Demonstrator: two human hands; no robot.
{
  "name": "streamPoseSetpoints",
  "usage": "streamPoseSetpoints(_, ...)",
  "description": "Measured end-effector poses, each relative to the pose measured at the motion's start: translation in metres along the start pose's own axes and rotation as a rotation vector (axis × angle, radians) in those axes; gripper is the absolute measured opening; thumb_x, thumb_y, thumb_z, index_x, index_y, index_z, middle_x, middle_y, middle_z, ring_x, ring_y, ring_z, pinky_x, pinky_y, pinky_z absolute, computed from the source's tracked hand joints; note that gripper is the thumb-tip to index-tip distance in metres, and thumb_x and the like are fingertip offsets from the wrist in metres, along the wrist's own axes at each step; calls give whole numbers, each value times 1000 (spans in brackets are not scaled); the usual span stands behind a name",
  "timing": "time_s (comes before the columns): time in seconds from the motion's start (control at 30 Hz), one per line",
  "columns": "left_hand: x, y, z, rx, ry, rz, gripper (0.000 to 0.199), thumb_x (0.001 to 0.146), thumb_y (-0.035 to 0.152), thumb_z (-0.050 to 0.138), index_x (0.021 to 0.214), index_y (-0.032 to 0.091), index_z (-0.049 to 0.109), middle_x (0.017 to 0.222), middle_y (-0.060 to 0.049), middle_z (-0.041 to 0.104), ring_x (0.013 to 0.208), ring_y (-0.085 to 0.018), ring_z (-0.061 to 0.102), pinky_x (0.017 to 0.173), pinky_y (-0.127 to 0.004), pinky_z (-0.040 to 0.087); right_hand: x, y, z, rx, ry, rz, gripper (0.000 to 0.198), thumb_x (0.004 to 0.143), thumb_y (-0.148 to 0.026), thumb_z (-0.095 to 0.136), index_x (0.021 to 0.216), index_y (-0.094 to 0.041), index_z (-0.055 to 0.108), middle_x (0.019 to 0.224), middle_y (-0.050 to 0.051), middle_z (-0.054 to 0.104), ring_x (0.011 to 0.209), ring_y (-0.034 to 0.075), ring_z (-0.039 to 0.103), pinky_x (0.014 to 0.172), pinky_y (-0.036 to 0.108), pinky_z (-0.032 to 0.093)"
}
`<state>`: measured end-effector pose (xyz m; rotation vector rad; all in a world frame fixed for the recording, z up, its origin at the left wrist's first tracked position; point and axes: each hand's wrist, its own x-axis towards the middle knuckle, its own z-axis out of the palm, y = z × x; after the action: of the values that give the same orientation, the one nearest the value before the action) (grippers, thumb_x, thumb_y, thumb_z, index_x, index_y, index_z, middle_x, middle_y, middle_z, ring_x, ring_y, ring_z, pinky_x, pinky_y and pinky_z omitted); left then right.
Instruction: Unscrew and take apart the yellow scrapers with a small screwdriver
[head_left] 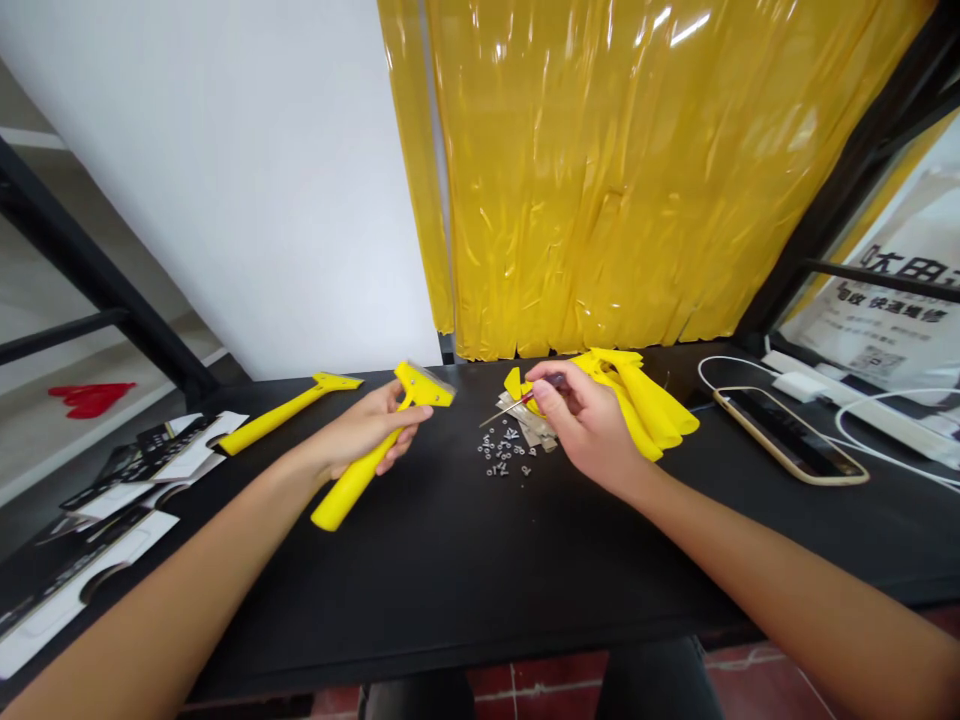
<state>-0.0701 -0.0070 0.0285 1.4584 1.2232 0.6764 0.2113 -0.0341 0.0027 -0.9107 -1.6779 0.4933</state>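
Yellow metal-bladed scraper (360,485) slanting head-first toward the far edge of the black surface (450,600), slim screwdriver (510,409) pointing leftward.

The left grip (369,428) holds a yellow scraper (358,480), the right grip (583,415) a screwdriver (528,396).
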Motion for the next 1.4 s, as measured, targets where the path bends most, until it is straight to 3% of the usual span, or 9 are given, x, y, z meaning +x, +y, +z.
streamPoseSetpoints(0.13,-3,-1,16,-18,-97,-56,49,87,53,64,53,24,45,38,-1,46,30,-10,38,29,-22,31,-7,-6,4,40,-7,3,24,96,-42,58,109,-24,67,91,3,73,75,16,69,68,30,56)
streamPoseSetpoints(0.3,-4,-2,21,-25,-48,-40,35,87,47,65,66,20,64,41,-5,56,31,-13,47,32,-22,38,-8,-7,4,49,10,-4,21,95,-41,62,105,-25,70,88,1,75,73,17,71,71,32,59)
streamPoseSetpoints(0.4,-3,-2,25,-41,-43,-44,32,88,45,63,71,19,67,41,-5,57,31,-14,48,33,-23,40,-8,-7,5,-3,-44,-29,21,95,-40,61,107,-26,71,89,1,76,74,16,71,71,32,59)
streamPoseSetpoints(0.6,-2,-4,28,-78,-35,-46,31,88,42,62,72,17,67,40,-5,56,30,-13,47,32,-22,39,-11,-7,7,-101,-72,-88,20,97,-38,58,108,-26,71,95,2,77,79,16,71,72,31,57)
streamPoseSetpoints(0.87,-4,0,31,-86,-17,-32,34,88,40,61,64,17,65,40,-8,58,29,-14,49,31,-22,38,-8,-1,12,119,-36,59,23,94,-41,62,103,-22,71,84,2,75,64,13,67,58,27,54)
streamPoseSetpoints(1.4,-8,2,31,-98,7,-36,37,89,39,61,63,15,61,44,-9,62,29,-14,51,30,-20,38,-10,0,10,99,-36,6,18,95,-36,64,105,-24,72,88,1,76,67,12,68,59,26,55)
